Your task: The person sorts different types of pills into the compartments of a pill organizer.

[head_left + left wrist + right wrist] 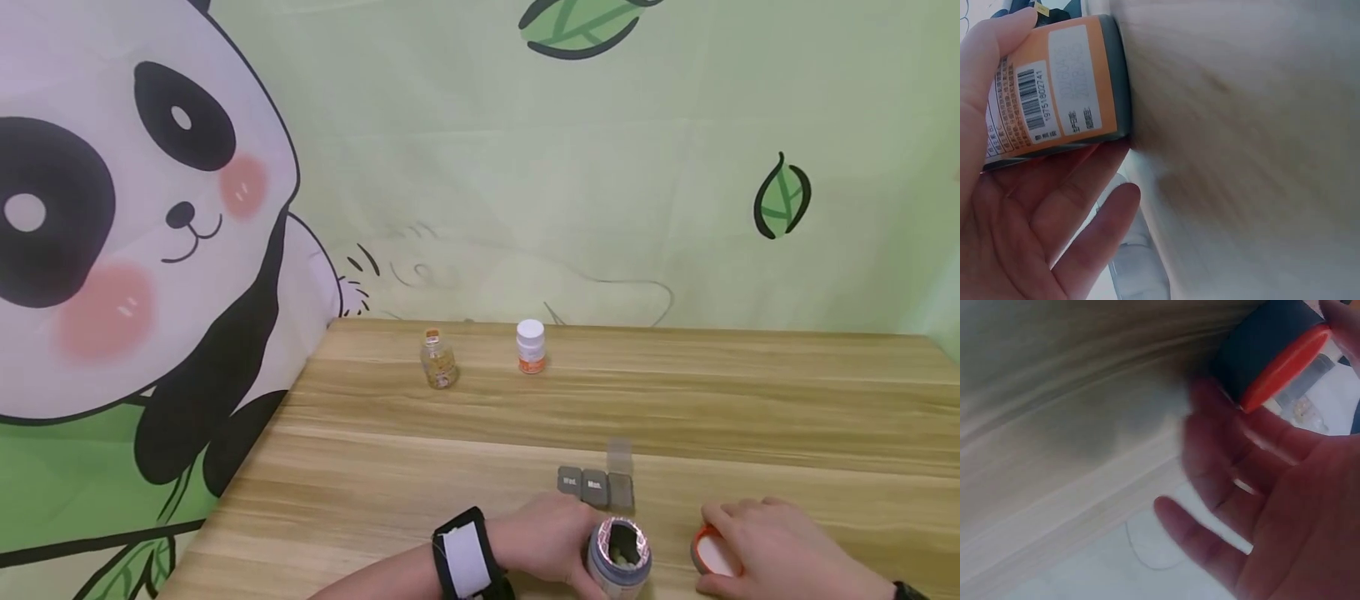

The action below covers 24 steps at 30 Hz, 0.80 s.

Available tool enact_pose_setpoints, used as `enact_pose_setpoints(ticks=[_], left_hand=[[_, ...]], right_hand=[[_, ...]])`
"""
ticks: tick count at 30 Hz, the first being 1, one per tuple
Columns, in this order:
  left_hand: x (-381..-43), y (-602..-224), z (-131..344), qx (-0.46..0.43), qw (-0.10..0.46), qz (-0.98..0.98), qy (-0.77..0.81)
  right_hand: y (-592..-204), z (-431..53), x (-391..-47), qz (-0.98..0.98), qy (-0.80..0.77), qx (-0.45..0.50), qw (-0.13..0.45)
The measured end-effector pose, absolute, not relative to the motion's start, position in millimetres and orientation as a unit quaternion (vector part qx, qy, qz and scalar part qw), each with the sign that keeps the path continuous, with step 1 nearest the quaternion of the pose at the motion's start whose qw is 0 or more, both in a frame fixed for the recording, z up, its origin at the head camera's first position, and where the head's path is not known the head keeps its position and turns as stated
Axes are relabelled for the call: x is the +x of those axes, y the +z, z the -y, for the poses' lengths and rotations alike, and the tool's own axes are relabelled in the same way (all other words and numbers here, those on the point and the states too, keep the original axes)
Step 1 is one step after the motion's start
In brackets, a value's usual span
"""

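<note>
My left hand point(546, 533) grips an uncapped pill bottle point(618, 575) near the front edge. Its torn foil seal rings the mouth, and pale pills show inside. The left wrist view shows the bottle's orange label point(1054, 81) with a barcode, the thumb on one side and fingers on the other. To the right, my right hand point(780, 546) holds a dark cap point(1266, 347) with an orange-red rim between thumb and fingers; its white inside shows in the head view. Just beyond the bottle lies a grey pill organizer point(595, 487) marked "Wed." and "Mon.", with its rightmost lid raised.
Farther back on the wooden table point(375, 467) stand a clear bottle point(438, 362) with amber contents and a small white bottle point(531, 346) with an orange band. A panda-printed cloth point(480, 167) hangs behind the table and down its left side.
</note>
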<state>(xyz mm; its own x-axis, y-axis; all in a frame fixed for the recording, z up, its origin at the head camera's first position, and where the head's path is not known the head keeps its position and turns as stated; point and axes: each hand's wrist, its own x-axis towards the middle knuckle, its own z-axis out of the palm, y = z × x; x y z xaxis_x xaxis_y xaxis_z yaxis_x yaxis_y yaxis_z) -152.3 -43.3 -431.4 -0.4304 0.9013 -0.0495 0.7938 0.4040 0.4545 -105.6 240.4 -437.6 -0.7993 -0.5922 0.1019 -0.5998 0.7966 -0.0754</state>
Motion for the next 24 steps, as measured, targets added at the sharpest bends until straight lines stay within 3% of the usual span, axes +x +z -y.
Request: enact_pose_setpoints(ticks=[3, 7, 8, 11, 13, 15, 19, 24], left_hand=[[-153, -431, 45, 0.514, 0.145, -0.825, 0.186], [-154, -427, 59, 0.508, 0.189, -0.805, 0.241], [-154, -425, 64, 0.505, 0.197, -0.8, 0.257], [-158, -416, 82, 0.485, 0.208, -0.792, 0.307], [-164, -409, 91, 0.463, 0.188, -0.8, 0.332], [-172, -403, 96, 0.438, 0.152, -0.818, 0.34], [-186, -398, 91, 0.417, 0.083, -0.857, 0.29], [-194, -410, 72, 0.464, 0.047, -0.873, 0.145]], right_hand=[[-431, -235, -104, 0.951, 0.063, 0.299, 0.048], [-417, -222, -100, 0.932, 0.153, 0.325, 0.048], [-413, -218, -100, 0.923, 0.191, 0.333, 0.021], [-402, -205, -101, 0.875, 0.342, 0.314, -0.138], [-397, -197, -104, 0.837, 0.418, 0.268, -0.231], [-397, -190, -108, 0.804, 0.464, 0.256, -0.271], [-408, -180, -113, 0.759, 0.506, 0.305, -0.274], [-427, -173, -115, 0.686, 0.564, 0.36, -0.285]])
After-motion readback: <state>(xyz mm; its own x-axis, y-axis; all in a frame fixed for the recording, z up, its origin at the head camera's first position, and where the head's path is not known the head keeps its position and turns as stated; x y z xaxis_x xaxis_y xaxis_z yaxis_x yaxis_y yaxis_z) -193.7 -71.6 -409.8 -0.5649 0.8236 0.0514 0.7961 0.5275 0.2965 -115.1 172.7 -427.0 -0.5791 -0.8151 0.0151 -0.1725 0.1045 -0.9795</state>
